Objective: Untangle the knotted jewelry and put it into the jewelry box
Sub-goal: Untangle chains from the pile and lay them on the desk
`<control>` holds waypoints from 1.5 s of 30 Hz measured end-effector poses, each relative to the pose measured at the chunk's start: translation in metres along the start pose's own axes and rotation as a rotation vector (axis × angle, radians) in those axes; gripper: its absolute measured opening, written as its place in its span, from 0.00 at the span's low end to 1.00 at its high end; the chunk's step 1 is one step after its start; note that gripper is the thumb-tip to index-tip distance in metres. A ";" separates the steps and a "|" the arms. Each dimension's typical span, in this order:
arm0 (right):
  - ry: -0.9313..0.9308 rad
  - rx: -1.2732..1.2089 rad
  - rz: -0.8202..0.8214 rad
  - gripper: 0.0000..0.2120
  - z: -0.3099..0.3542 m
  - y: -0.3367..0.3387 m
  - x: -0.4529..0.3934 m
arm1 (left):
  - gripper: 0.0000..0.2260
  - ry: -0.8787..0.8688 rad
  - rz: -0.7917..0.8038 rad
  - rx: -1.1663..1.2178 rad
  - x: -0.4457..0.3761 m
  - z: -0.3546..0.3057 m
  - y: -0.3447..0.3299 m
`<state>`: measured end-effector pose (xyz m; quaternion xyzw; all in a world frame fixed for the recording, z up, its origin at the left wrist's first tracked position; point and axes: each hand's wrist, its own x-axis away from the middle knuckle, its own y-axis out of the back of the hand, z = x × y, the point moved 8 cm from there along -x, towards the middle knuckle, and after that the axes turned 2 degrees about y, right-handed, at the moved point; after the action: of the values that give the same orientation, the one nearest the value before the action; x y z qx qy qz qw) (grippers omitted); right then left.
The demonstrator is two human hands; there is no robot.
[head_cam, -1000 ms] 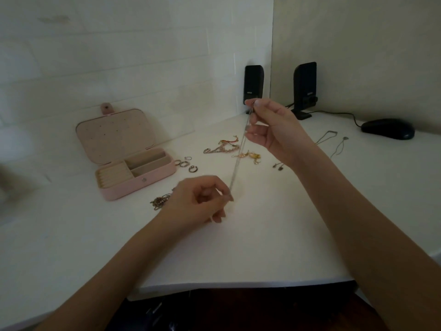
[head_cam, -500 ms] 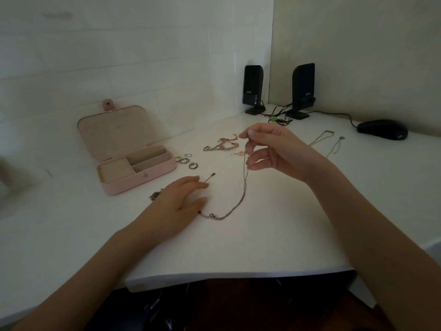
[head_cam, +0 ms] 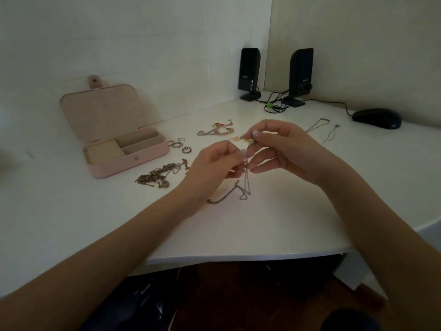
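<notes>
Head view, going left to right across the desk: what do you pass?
Pink jewelry box → tangled chain pile → rings → left hand → right hand → two thin necklaces → black mouse.

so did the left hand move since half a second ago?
Yes. The left hand lifted off the desk, moving away from the jewelry box to meet the right hand on the chain.

Left speaker (head_cam: 249,72): you can see a small pale mark on its front, too blurred to read.
Right speaker (head_cam: 301,76), just beside the left speaker: you get a like pale mark on its front, also unreadable.
Jewelry box (head_cam: 119,130), well left of the left speaker: you will find no lettering on it.
Readable text: none.
</notes>
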<state>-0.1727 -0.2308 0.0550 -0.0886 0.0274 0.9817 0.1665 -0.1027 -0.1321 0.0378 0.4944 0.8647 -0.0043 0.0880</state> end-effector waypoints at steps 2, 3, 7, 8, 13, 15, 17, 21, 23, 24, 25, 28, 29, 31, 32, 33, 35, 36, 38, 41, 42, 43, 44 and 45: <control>0.000 0.043 -0.030 0.07 -0.002 0.007 0.003 | 0.10 0.056 0.045 0.069 -0.003 0.006 -0.006; 0.001 0.047 -0.043 0.07 -0.002 0.009 0.004 | 0.10 0.096 0.073 0.121 -0.004 0.009 -0.009; 0.016 0.061 -0.088 0.07 0.000 0.013 0.002 | 0.07 0.212 0.171 0.215 -0.007 0.020 -0.016; 0.016 0.062 -0.093 0.07 0.000 0.014 0.002 | 0.06 0.218 0.178 0.223 -0.007 0.021 -0.015; 0.020 0.075 -0.138 0.07 0.001 0.017 0.003 | 0.06 0.186 0.168 0.143 -0.011 0.023 -0.008; 0.028 0.088 -0.158 0.07 0.001 0.019 0.004 | 0.08 0.163 0.176 0.144 -0.013 0.020 -0.007; 0.029 0.109 -0.161 0.07 0.001 0.019 0.004 | 0.10 0.140 0.164 0.144 -0.014 0.017 -0.003; 0.031 0.150 -0.163 0.08 0.002 0.018 0.004 | 0.16 0.109 0.182 0.124 -0.014 0.013 -0.003; 0.035 0.159 -0.177 0.08 0.003 0.018 0.005 | 0.16 0.106 0.194 0.096 -0.013 0.012 -0.004; 0.036 0.165 -0.185 0.08 0.003 0.018 0.005 | 0.16 0.106 0.199 0.083 -0.013 0.012 -0.004; 0.037 0.171 -0.195 0.08 0.004 0.019 0.005 | 0.16 0.109 0.200 0.072 -0.012 0.013 -0.004; 0.034 0.179 -0.244 0.08 0.005 0.024 0.006 | 0.13 0.123 0.189 0.039 -0.011 0.014 -0.003; 0.031 0.181 -0.262 0.08 0.005 0.026 0.006 | 0.12 0.127 0.184 0.031 -0.011 0.014 -0.003; 0.020 0.186 -0.304 0.08 0.004 0.031 0.007 | 0.12 0.132 0.181 0.025 -0.010 0.014 -0.003; 0.012 0.195 -0.329 0.08 0.003 0.034 0.008 | 0.13 0.136 0.184 0.028 -0.010 0.014 -0.003; 0.006 0.209 -0.357 0.08 0.003 0.037 0.009 | 0.15 0.140 0.190 0.032 -0.010 0.014 -0.004; -0.005 0.237 -0.413 0.09 0.003 0.043 0.011 | 0.17 0.151 0.203 0.044 -0.009 0.014 -0.005; -0.010 0.248 -0.440 0.09 0.003 0.046 0.012 | 0.17 0.155 0.209 0.053 -0.009 0.015 -0.005; -0.022 0.271 -0.488 0.09 0.003 0.050 0.014 | 0.17 0.160 0.214 0.070 -0.009 0.015 -0.005; -0.050 0.300 -0.563 0.08 0.001 0.057 0.016 | 0.18 0.164 0.213 0.093 -0.010 0.015 -0.004; -0.061 0.300 -0.590 0.08 0.000 0.059 0.017 | 0.18 0.163 0.212 0.100 -0.010 0.015 -0.004; -0.073 0.298 -0.615 0.08 -0.001 0.061 0.018 | 0.18 0.163 0.212 0.106 -0.010 0.015 -0.004; -0.084 0.297 -0.638 0.08 -0.002 0.064 0.019 | 0.17 0.164 0.214 0.112 -0.010 0.015 -0.003; -0.092 0.298 -0.657 0.09 -0.002 0.065 0.020 | 0.17 0.167 0.217 0.119 -0.010 0.015 -0.003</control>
<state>-0.2124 -0.2862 0.0513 -0.0233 0.1326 0.8639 0.4853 -0.0984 -0.1437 0.0243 0.5879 0.8088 -0.0052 -0.0137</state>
